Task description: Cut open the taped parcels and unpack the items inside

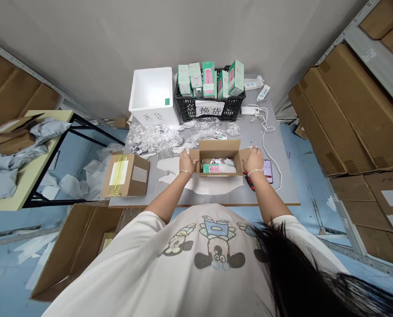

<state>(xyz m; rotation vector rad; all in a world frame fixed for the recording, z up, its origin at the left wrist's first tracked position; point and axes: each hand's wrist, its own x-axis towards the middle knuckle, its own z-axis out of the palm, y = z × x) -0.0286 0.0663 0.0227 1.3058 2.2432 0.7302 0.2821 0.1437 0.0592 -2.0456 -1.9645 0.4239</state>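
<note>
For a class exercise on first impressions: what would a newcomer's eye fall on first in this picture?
The eye goes first to the open cardboard box at the near side of the grey table, with the left hand and right hand on its side flaps. Beyond it, a black plastic crate holds mint-green boxes, beside a white foam box. Crumpled clear plastic wrap lies in front of the foam box.

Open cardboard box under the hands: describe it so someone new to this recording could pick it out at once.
On the grey table, just in front of the black plastic crate of green boxes, sits the open cardboard box, with the left hand and right hand on its side flaps. Unlike the yellow-taped carton to its left, it stands open, showing a green-and-pink package inside.
</note>
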